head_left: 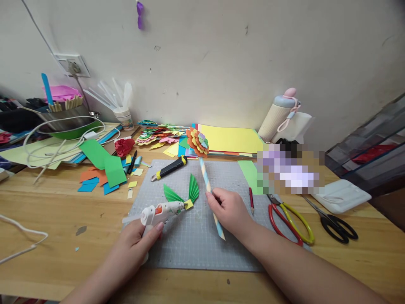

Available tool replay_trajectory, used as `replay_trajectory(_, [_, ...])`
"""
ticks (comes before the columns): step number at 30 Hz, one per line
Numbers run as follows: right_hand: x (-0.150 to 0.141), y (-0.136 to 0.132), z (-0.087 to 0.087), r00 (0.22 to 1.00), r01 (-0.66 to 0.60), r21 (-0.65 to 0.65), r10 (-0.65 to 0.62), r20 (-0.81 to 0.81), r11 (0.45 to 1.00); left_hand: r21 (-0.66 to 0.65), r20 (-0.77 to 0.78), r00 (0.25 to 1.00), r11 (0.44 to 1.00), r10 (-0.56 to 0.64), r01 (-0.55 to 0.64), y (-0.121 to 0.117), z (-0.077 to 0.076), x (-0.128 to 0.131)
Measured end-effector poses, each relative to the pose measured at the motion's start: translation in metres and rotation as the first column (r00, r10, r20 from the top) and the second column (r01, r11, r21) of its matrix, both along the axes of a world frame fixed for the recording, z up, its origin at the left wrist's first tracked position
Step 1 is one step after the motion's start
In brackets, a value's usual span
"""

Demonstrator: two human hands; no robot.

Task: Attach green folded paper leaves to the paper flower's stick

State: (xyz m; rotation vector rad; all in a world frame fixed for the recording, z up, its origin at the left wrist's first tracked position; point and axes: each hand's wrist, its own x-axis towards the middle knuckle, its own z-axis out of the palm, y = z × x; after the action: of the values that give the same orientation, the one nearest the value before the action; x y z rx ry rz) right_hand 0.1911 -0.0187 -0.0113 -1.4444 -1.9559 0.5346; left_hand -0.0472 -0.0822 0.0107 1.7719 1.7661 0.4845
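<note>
My left hand (141,240) is wrapped round the grip of a white hot glue gun (166,211). Its nozzle points right and meets a small yellow paper square (189,204), which sits at the base of two pleated green paper leaves (193,188). My right hand (230,211) is closed round the striped blue-and-cream stem of a paper flower (198,142). The flower's layered orange, yellow and green head tilts up and away from me. Leaves and square lie on a grey cutting mat (177,253). Whether glue is on the square cannot be seen.
On the mat are a utility knife (169,168) and a red pencil (251,198). Red-and-yellow-handled scissors (291,221) and black scissors (338,226) lie right. Green paper strips (106,162) lie left. A bottle (278,116) and yellow paper sheets (230,138) stand by the wall.
</note>
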Motion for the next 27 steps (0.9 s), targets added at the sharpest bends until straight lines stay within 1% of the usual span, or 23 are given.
replay_trajectory(5, [-0.0004, 0.0004, 0.0000, 1.000, -0.006, -0.008, 0.006, -0.016, 1.000, -0.006, 0.003, 1.000, 1.000, -0.002, 0.002, -0.0005, -0.0008, -0.0019])
replay_trajectory(12, [0.0002, 0.0017, -0.0018, 1.000, -0.009, -0.020, 0.008, -0.014, 1.000, 0.025, 0.051, 0.998, 0.999, 0.023, -0.024, -0.0007, -0.0056, -0.0031])
replay_trajectory(15, [-0.0001, 0.0018, -0.0019, 1.000, -0.007, -0.021, 0.007, -0.013, 1.000, 0.012, 0.069, 0.997, 0.999, 0.035, -0.036, -0.0009, -0.0064, -0.0035])
replay_trajectory(20, [-0.0002, 0.0011, -0.0024, 1.000, -0.004, -0.025, 0.003, -0.015, 1.000, -0.052, 0.088, 0.995, 0.997, 0.054, -0.050, -0.0010, -0.0067, -0.0067])
replay_trajectory(23, [-0.0001, 0.0011, -0.0027, 1.000, -0.007, -0.028, 0.006, -0.020, 1.000, -0.057, 0.086, 0.995, 0.998, 0.044, -0.039, -0.0004, -0.0071, -0.0075])
replay_trajectory(27, [-0.0002, 0.0017, -0.0024, 1.000, -0.007, -0.028, 0.006, -0.024, 1.000, -0.028, 0.038, 0.999, 0.999, 0.030, -0.029, -0.0002, -0.0071, -0.0059])
